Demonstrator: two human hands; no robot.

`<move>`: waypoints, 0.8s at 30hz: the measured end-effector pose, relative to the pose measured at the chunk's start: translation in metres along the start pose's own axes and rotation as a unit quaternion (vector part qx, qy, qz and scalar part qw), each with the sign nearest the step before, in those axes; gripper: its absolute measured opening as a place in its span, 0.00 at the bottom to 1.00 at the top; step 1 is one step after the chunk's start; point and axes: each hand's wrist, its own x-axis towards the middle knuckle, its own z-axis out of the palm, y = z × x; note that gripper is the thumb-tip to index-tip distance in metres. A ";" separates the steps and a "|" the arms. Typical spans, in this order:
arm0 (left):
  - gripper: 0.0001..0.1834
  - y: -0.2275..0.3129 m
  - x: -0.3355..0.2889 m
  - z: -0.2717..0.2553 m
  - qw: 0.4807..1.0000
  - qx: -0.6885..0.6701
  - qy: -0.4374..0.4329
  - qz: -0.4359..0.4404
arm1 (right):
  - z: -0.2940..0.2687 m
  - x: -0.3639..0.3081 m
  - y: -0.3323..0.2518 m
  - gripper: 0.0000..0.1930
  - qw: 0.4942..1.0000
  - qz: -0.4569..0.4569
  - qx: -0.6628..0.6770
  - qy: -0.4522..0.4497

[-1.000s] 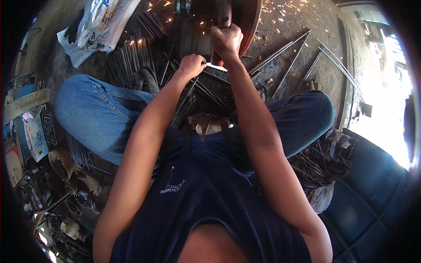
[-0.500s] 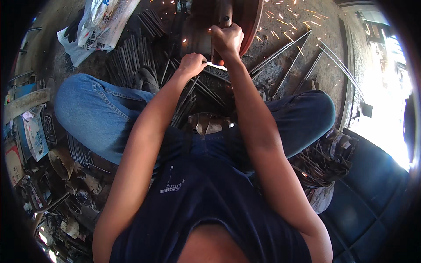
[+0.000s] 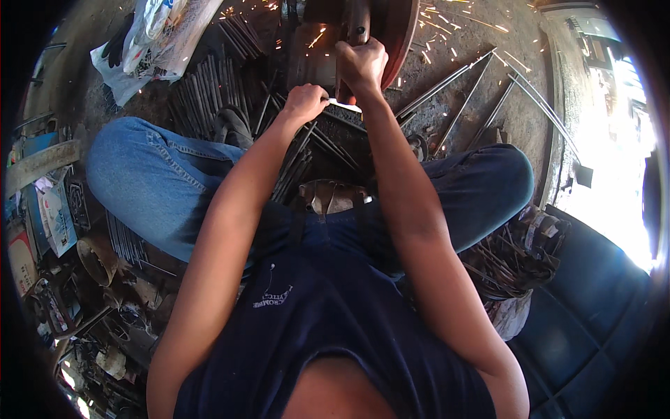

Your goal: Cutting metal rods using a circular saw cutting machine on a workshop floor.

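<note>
The left hand (image 3: 305, 103) is closed around one end of a thin bright metal piece (image 3: 345, 105), which runs across to just below the right hand (image 3: 360, 64). The right hand is clamped on the dark handle (image 3: 359, 21) of a cutting machine whose rust-red guard (image 3: 394, 31) curves around it at the top of the view. The two hands sit close together, nearly touching, with the metal piece held between them right at the machine, over the ground between the person's knees. Orange sparks (image 3: 447, 28) scatter across the concrete floor (image 3: 488, 63) to the right of the guard and a few to its left. Dark cut rods (image 3: 209, 91) lie bundled on the floor beside the left knee, and long thin steel rods (image 3: 474, 91) fan out near the right knee. A white plastic bag (image 3: 150, 42) lies at the upper left. Cluttered scrap and boxes (image 3: 49, 216) fill the left edge, and a tangle of wire (image 3: 516, 258) sits beside the right thigh, next to a dark blue seat (image 3: 593, 307).
</note>
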 end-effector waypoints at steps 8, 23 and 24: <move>0.11 -0.004 -0.001 0.001 1.000 0.000 0.007 0.002 | 0.002 0.000 0.005 0.17 1.000 -0.003 0.008 -0.002; 0.11 0.000 -0.007 0.002 1.000 -0.011 0.016 0.000 | 0.005 0.000 0.016 0.19 1.000 -0.013 0.017 -0.003; 0.11 0.001 -0.008 0.000 1.000 -0.009 0.020 0.007 | 0.008 -0.002 0.019 0.19 1.000 -0.011 0.002 0.004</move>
